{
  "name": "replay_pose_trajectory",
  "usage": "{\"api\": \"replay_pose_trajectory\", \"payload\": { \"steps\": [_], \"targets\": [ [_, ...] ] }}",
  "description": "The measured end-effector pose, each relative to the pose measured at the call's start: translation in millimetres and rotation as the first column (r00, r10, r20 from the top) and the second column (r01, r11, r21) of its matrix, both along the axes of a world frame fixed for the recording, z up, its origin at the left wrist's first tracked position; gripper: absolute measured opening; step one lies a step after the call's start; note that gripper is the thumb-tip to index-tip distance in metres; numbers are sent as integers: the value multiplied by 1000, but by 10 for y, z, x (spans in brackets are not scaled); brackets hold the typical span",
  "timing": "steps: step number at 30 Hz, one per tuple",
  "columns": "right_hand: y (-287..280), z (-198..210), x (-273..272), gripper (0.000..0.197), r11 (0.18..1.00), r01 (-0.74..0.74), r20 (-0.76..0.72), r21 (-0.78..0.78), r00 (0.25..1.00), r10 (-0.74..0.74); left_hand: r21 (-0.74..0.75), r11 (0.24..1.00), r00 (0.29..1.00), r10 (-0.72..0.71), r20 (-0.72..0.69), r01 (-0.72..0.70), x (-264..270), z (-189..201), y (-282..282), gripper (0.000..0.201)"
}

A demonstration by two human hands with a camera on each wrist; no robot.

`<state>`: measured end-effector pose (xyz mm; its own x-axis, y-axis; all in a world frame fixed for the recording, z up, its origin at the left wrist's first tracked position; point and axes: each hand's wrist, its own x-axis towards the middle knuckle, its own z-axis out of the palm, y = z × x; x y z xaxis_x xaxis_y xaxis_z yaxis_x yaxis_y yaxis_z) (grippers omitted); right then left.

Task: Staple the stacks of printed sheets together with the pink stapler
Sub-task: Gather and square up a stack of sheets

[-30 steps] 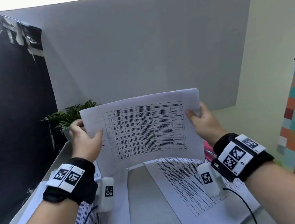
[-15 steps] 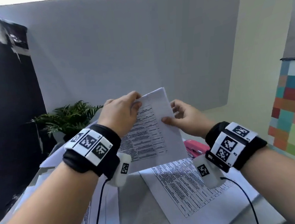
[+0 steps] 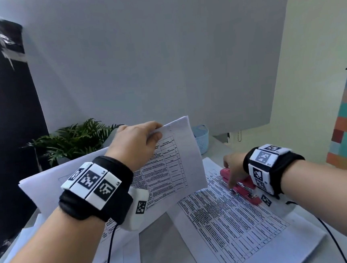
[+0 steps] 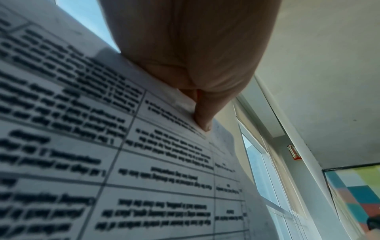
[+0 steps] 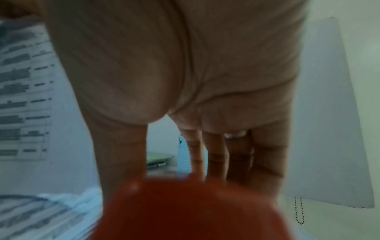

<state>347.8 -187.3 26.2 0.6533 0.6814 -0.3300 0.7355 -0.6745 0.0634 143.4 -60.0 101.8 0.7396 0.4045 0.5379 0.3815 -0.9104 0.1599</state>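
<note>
Since the earlier frames the right hand [image 3: 233,168] has let go of the held stack of printed sheets [image 3: 171,163] and dropped to the pink stapler [image 3: 239,185]; the left hand [image 3: 137,144] alone now keeps the stack up, and the head camera has tilted down toward the table [image 3: 159,245].

Head view: left hand pinches the stack near its upper edge, thumb on the printed face, sheets raised off the table and tilted. Right hand sits on top of the stapler, fingers reaching down over it; whether they have closed round it cannot be told here. Stapler lies on another printed sheet [image 3: 239,226] flat on the table, right of centre. More sheets lie at lower left. A fern plant [image 3: 74,140] stands at back left, a pale blue basket [image 3: 201,138] at back centre.

Left wrist view: thumb and fingers [image 4: 202,118] clamp the sheet edge, table print blurred beside them.

Right wrist view: blurred. Fingers [image 5: 236,155] extend straight down beyond the stapler [image 5: 185,209], thumb on its left side, touching it; a firm grip is not clear. A ring shows on one finger.
</note>
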Motion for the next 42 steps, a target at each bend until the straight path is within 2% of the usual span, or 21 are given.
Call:
{"api": "replay_pose_trajectory", "payload": {
  "steps": [4, 7, 9, 10, 11, 13, 15, 17, 20, 22, 24, 26, 29, 31, 33, 36, 42],
  "targets": [
    [7, -46, -9, 48, 1000, -2, 54, 24, 999, 0, -83, 996, 1000, -25, 12, 25, -53, -21, 21, 29],
    [-38, 17, -17, 40, 997, -20, -35, 79, 999, 23, -127, 992, 1000, -12, 20, 15, -99, -13, 44, 29],
    [-91, 96, -4, 32, 966, 11, -164, 257, 986, 32, -144, 990, 1000, -7, 16, 9, -134, 8, 37, 29],
    [-129, 144, -1, 28, 916, 101, -269, 389, 963, 8, -150, 989, 1000, -5, 12, 6, -151, 18, 20, 29],
    [-171, 204, -10, 26, 824, 213, -376, 525, 926, 1, -153, 988, 1000, -3, 7, 4, -166, 26, 0, 29],
    [-217, 323, -38, 35, 544, 398, -518, 739, 852, 79, -148, 989, 1000, -2, 2, 3, -190, 34, -46, 29],
    [-245, 442, -93, 42, 251, 497, -547, 830, 814, 198, -142, 990, 1000, 2, -1, -2, -208, 35, -97, 29],
    [-255, 561, -163, 36, 21, 575, -551, 818, 772, 317, -133, 991, 1000, 6, 0, -6, -221, 35, -147, 29],
    [-225, 722, -296, 15, -201, 696, -580, 689, 696, 423, -124, 992, 1000, 2, 10, -1, -245, 48, -232, 29],
    [-175, 785, -408, 21, -349, 704, -553, 619, 706, 443, -116, 993, 1000, -5, 24, 8, -263, 56, -291, 29],
    [-127, 792, -505, 25, -480, 661, -493, 577, 750, 440, -106, 994, 999, -11, 30, 15, -283, 67, -347, 29],
    [-97, 757, -580, 24, -520, 632, -467, 574, 775, 426, -100, 995, 999, -14, 36, 17, -303, 82, -393, 29],
    [-53, 674, -690, 28, -448, 662, -496, 601, 748, 441, -78, 996, 999, -29, 36, 32, -318, 79, -450, 28],
    [-7, 646, -796, 25, -430, 659, -478, 617, 748, 460, -64, 997, 998, -50, 37, 52, -319, 54, -487, 28],
    [35, 647, -918, 23, -434, 636, -436, 638, 763, 477, -51, 997, 998, -64, 30, 65, -320, 24, -516, 28],
    [98, 660, -1042, 31, -436, 613, -384, 659, 772, 506, -23, 996, 997, -81, 17, 81, -318, -2, -547, 29],
    [173, 648, -1065, 31, -462, 611, -399, 643, 782, 478, 29, 992, 991, -126, 44, 125, -329, -8, -578, 30]
  ]
}}
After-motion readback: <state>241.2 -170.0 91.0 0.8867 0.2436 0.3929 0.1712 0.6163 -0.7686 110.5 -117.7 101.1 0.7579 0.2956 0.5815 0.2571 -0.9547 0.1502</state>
